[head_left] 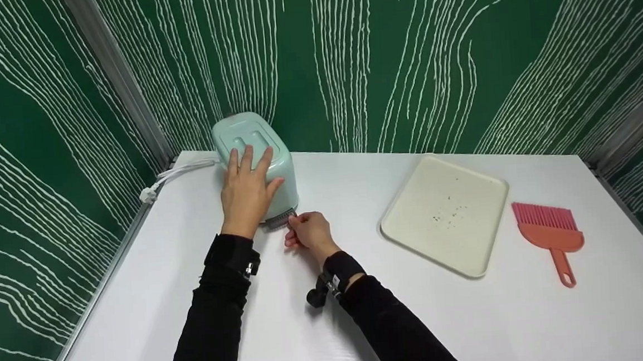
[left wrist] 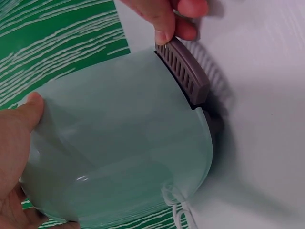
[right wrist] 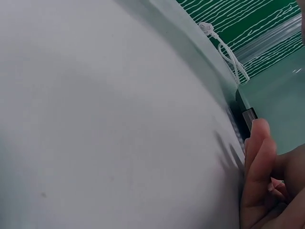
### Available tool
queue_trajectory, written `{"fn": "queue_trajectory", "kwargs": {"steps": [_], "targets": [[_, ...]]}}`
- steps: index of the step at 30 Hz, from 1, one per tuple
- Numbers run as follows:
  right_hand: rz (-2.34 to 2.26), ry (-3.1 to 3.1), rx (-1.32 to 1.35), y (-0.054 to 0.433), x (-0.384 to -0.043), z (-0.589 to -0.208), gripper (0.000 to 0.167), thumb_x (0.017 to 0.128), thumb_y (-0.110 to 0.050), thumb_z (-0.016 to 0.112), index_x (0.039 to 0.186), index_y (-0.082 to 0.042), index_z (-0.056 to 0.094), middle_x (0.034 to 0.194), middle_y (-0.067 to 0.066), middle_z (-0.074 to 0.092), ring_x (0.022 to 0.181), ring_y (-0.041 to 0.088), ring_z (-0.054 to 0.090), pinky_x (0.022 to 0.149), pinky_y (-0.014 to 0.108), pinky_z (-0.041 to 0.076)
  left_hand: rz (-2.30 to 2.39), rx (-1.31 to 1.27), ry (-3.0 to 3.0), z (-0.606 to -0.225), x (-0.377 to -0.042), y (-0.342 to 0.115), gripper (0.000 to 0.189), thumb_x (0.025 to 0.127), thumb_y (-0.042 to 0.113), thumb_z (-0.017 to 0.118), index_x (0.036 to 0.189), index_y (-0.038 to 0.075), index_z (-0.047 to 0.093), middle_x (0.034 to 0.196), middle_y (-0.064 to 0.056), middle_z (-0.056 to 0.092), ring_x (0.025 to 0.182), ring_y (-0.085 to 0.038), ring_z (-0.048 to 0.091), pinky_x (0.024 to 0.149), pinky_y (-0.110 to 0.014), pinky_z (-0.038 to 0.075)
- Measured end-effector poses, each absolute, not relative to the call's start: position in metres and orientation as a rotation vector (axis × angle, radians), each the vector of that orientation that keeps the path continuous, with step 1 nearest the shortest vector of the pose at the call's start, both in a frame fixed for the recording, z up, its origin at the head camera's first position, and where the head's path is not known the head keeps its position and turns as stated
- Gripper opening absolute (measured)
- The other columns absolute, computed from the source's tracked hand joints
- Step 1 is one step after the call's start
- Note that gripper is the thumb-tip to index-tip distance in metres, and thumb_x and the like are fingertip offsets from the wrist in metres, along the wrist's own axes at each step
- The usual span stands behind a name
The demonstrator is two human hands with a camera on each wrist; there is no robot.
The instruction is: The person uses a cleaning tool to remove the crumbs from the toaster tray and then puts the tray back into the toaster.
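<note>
A mint-green toaster (head_left: 284,191) stands at the back left of the white table. My left hand (head_left: 246,195) lies over its top with the fingers spread. In the left wrist view, that thumb touches the toaster's smooth side (left wrist: 114,138). Low on the near end, a grey slotted crumb tray (left wrist: 183,71) sticks out a little from the toaster's base. My right hand (head_left: 310,231) pinches one end of the tray between thumb and fingers, close over the table. The right wrist view shows those curled fingers (right wrist: 259,157) beside the tray's dark edge.
Right of the toaster lies a cream tray (head_left: 413,219) with dark crumbs scattered on it. Farther right is an orange hand brush (head_left: 551,236) with pink bristles. The white cord and plug (head_left: 149,194) lie left of the toaster. Green patterned walls (head_left: 342,62) enclose the table.
</note>
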State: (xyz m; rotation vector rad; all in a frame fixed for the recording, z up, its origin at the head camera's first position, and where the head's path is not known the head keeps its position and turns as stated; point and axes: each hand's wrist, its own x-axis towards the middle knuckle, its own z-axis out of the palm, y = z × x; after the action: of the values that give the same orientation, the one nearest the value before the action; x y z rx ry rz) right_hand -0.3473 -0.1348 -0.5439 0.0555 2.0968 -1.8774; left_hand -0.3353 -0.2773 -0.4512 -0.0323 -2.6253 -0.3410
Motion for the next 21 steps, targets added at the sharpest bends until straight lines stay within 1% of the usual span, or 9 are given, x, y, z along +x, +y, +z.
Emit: {"fn": "queue_trajectory", "kwargs": {"steps": [4,17,21], "targets": [[-1.913,2.055,0.092,-0.1376,-0.3467,-0.5439,0.023,0.11,-0.014,0.06,0.088,-0.005,0.061,0.062,0.0,0.068,0.047,0.005,0.064,0.046,0.018,0.051,-0.347,-0.042,-2.602,-0.453,-0.3352,-0.278,0.064,0.102,0.045,0.069,0.159,0.02,0.054,0.167,-0.026,0.043,0.159,-0.052,0.032,0.127,-0.062,0.036],[-1.883,2.13,0.074,-0.1411,-0.3489,-0.5446,0.022,0.11,-0.017,0.06,0.09,-0.007,0.06,0.062,0.0,0.067,0.045,0.005,0.062,0.047,0.02,0.055,-0.328,-0.031,-2.626,-0.4525,-0.3367,-0.2784,0.064,0.103,0.046,0.068,0.16,0.022,0.052,0.169,-0.025,0.041,0.16,-0.051,0.03,0.129,-0.06,0.033],[-1.839,2.171,0.066,-0.141,-0.3506,-0.5448,0.022,0.11,-0.019,0.06,0.09,-0.008,0.058,0.061,-0.001,0.066,0.044,0.004,0.061,0.046,0.019,0.052,-0.33,-0.021,-2.651,-0.4523,-0.3374,-0.2776,0.065,0.104,0.047,0.066,0.162,0.023,0.05,0.17,-0.023,0.039,0.161,-0.051,0.028,0.128,-0.061,0.035]]}}
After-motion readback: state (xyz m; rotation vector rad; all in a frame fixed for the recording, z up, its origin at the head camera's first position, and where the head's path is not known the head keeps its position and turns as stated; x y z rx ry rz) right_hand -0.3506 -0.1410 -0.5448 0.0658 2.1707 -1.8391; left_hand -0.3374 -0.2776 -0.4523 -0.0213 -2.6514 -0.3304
